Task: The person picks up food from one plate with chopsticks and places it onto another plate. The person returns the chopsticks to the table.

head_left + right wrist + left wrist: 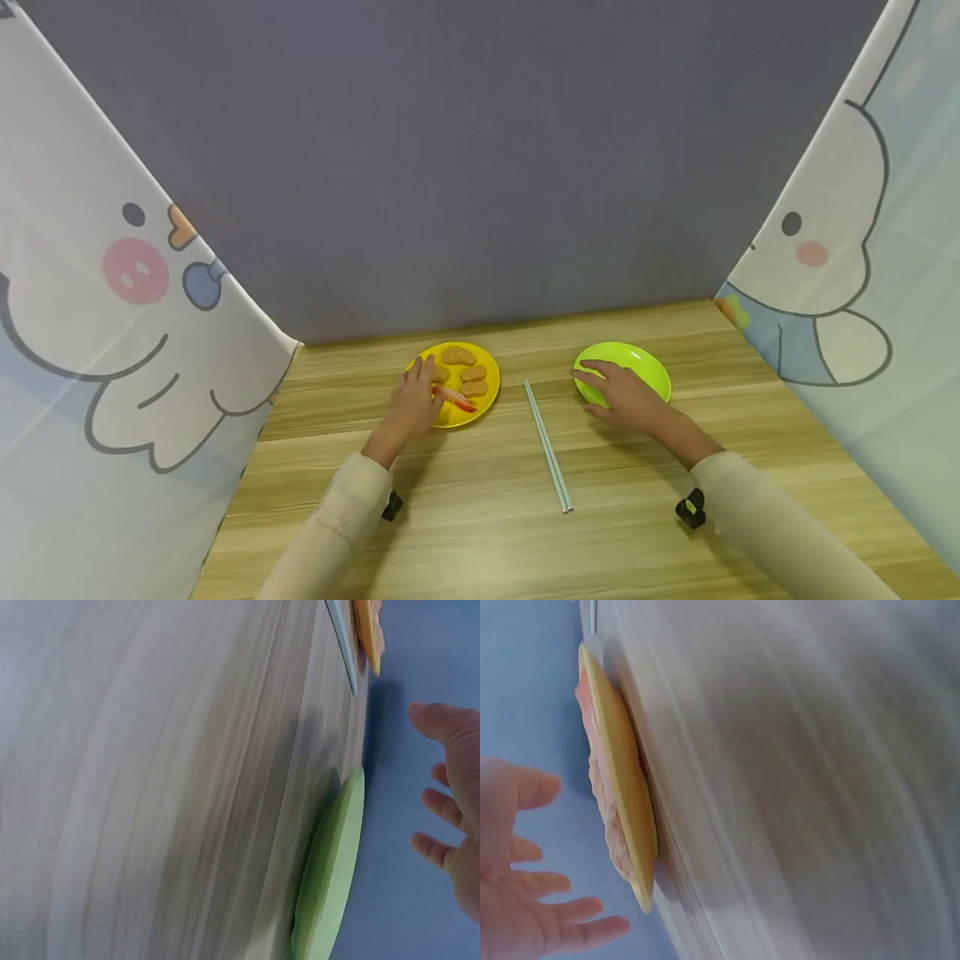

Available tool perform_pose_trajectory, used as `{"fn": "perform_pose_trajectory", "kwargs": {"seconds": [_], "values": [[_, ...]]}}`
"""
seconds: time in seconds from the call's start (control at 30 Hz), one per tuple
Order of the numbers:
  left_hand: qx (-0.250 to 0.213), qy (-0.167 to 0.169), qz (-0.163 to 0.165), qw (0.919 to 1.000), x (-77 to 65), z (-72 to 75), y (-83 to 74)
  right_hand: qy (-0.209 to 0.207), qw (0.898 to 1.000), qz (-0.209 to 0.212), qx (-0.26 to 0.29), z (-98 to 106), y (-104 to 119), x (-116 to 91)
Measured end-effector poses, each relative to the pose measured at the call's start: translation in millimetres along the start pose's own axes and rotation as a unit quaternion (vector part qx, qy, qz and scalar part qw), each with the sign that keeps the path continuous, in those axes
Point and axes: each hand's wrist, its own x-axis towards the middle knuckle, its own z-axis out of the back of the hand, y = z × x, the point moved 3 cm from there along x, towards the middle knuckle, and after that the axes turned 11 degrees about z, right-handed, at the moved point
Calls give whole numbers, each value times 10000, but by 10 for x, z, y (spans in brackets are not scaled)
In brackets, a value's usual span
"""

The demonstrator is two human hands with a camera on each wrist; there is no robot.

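My left hand (414, 402) hovers over the left side of a yellow plate (487, 408), its fingers spread and holding nothing. Several brown nugget-like pieces (473, 389) and a red-and-white shrimp-like piece (454, 398) lie on that plate. In the left wrist view a gap separates the fingers from the yellow plate (634, 780). Over a green plate (647, 364) is my right hand (630, 398), fingers apart and nothing between them. The right wrist view has the same hand (457, 802) above the green plate (330, 870). Between the plates lies a pair of light-coloured chopsticks (548, 446).
The wooden table (480, 533) ends at a grey wall panel (480, 183) at the back. Printed cartoon panels flank it, one on the left (135, 350) and one on the right (832, 275). A small black device (691, 508) sits under the right wrist.
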Motion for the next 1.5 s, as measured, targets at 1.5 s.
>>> {"fn": "perform_pose_trajectory", "kwargs": {"seconds": [1.5], "values": [[-1250, 592, 1644, 9766, 186, 103, 560, 1832, 9419, 2716, -743, -377, 889, 468]]}}
